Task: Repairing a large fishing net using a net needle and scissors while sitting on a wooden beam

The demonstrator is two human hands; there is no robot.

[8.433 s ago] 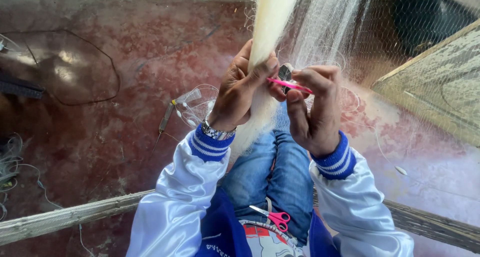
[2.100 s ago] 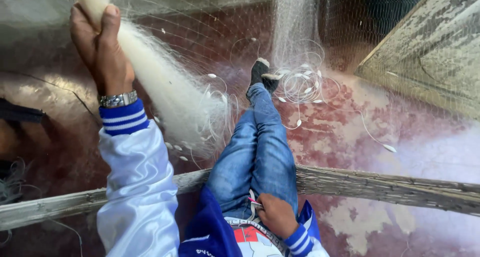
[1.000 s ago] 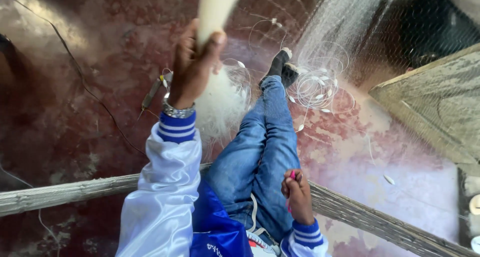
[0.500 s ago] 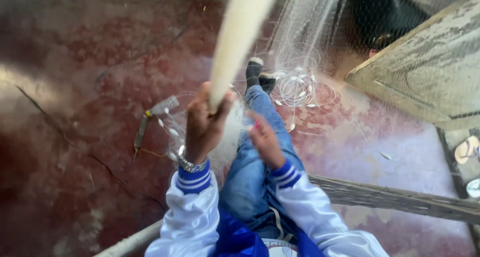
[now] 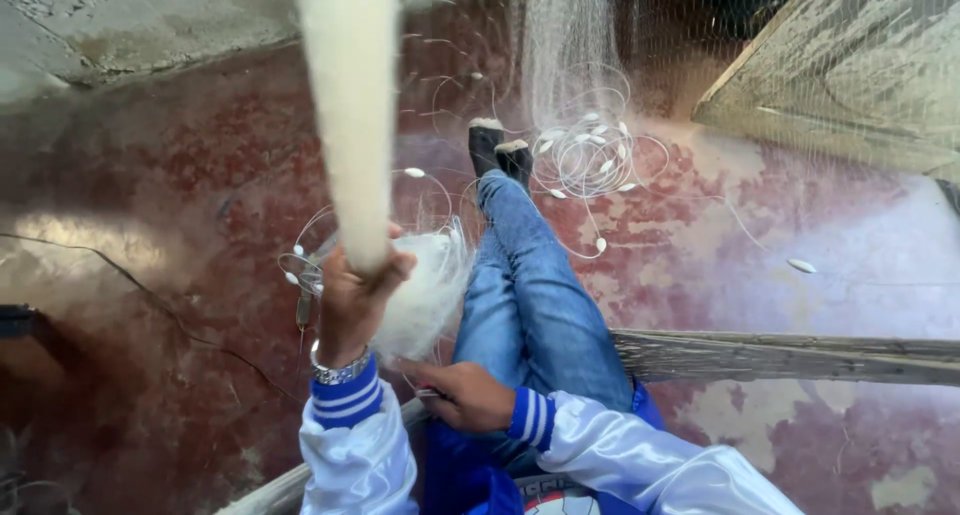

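**Net bundle gripped high, right hand low at the lap**

Now the left hand [image 5: 352,297] is closed around the thick cream net bundle [image 5: 350,105], which rises from the fist toward the far top edge of the view. Half a second ago the right hand [image 5: 462,395] was raised beside the bundle; it has since dropped near the lap, fingers curled against the loose net mass [image 5: 425,290] bunched just right of the left fist, though I cannot tell whether it grips anything. A metal wristwatch [image 5: 338,368] sits on the left wrist. Further right, the jeans-clad legs [image 5: 525,285] stretch away to dark shoes [image 5: 500,150]. Beyond them lie white line coils [image 5: 595,155] on the red floor [image 5: 150,175]. A weathered wooden plank [image 5: 800,355] crosses at right. No packages, labels or signs show.
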